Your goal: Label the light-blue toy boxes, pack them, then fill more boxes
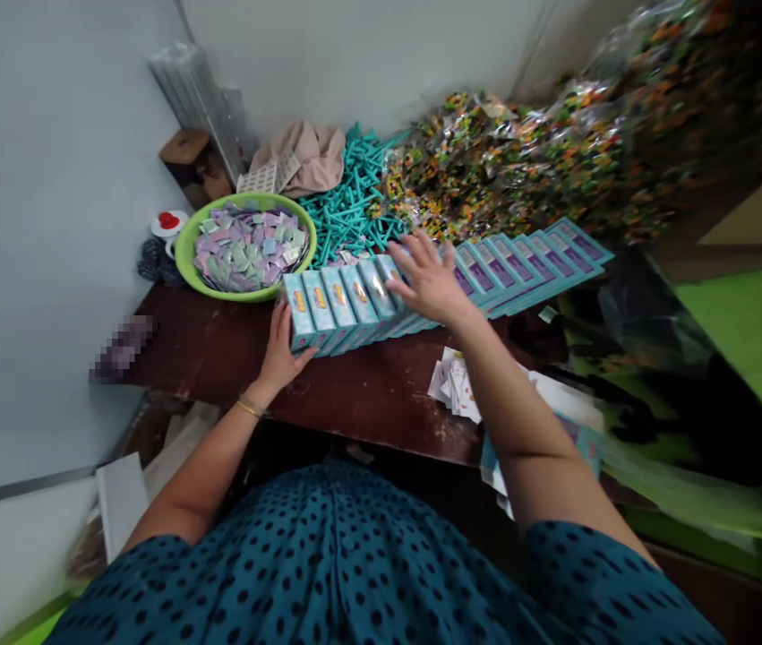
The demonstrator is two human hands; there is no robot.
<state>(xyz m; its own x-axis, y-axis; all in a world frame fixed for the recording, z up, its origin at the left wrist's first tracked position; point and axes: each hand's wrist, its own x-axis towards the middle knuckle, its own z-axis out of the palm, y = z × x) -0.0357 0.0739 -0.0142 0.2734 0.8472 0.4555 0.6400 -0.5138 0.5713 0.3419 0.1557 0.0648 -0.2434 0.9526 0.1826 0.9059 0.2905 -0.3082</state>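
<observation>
Slim light-blue cardboard cartons [338,305]: probably light, crushable, squeeze row by ends; left hand [279,351] flat at 9 o'clock end, right hand [429,279] splayed wide on top.

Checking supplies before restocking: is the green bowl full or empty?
Full: the green bowl is heaped with small pastel sachets up to about its rim.

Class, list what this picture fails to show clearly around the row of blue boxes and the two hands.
Head view: print on the row of light-blue cardboard boxes, too small and blurred.
Head view: box tops under the spread right hand, covered by it.
Head view: thing left of the dark wooden table, pixelated.
Head view: palm of the left hand, turned away.
</observation>
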